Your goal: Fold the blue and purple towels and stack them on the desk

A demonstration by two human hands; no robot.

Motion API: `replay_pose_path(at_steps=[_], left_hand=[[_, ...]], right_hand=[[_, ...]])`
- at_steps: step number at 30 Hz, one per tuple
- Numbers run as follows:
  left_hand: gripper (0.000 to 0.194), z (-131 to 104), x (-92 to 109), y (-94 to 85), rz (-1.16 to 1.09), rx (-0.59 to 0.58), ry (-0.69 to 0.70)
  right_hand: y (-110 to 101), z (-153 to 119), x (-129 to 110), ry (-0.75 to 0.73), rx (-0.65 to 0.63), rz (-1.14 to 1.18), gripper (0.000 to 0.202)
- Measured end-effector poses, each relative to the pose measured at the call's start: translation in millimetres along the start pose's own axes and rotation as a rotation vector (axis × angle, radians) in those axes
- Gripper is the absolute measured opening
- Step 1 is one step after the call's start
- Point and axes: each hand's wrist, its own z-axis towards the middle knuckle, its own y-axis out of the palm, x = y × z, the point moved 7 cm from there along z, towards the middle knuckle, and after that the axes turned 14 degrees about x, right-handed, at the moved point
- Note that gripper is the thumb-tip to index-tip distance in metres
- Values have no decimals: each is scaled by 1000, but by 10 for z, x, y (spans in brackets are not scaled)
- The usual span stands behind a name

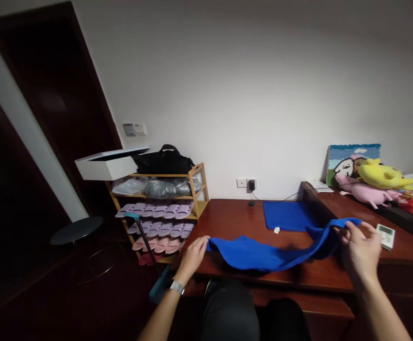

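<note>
A blue cloth hangs stretched between my two hands above the reddish-brown desk, its middle sagging. My left hand pinches one end, with a watch on the wrist. At the other end my right hand grips a bunched corner, the fingers bent around it. Behind, another blue cloth lies flat and squared on the desk, with a small white tag at its front edge.
Left of the desk stands a wooden rack of slippers, with a black bag and a white box on top. Plush toys and a calculator-like device rest on the raised right section. A stool stands far left.
</note>
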Motion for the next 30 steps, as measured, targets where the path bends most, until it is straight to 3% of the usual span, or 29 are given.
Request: replay_pose_path(at_steps=[4, 8, 11, 13, 16, 19, 21, 23, 26, 28, 30], left_hand=[[37, 571, 134, -588, 24, 204, 38], [37, 945, 271, -1197, 97, 370, 36], [36, 1056, 308, -1456, 128, 402, 32], [37, 1062, 260, -1463, 134, 350, 33], [38, 1040, 87, -1269, 164, 206, 38], [38, 1119, -89, -1023, 231, 95, 65], [37, 1283, -152, -935, 264, 91, 76], [35, 1505, -162, -923, 290, 127, 72], [35, 1789, -116, -1034, 322, 236, 56], [35, 1832, -89, -1144, 292, 323, 57], [34, 1712, -124, -1210, 225, 365, 67]], right_hand=[[-295, 135, -353, -99, 119, -39, 71], [-547, 155, -565, -128, 259, -207, 48], [-638, 179, -610, -114, 261, -224, 30], [-650, 223, -514, -85, 210, -242, 25], [-569, 322, -165, 25, 114, -245, 24], [-281, 444, 242, 161, 10, -214, 28], [-7, 552, 408, 215, -36, -219, 28], [259, 688, 449, 232, -51, -223, 25], [544, 891, 313, 156, -80, -226, 23], [600, 971, 179, 53, -117, -248, 27], [518, 980, 116, -24, -143, -276, 33]])
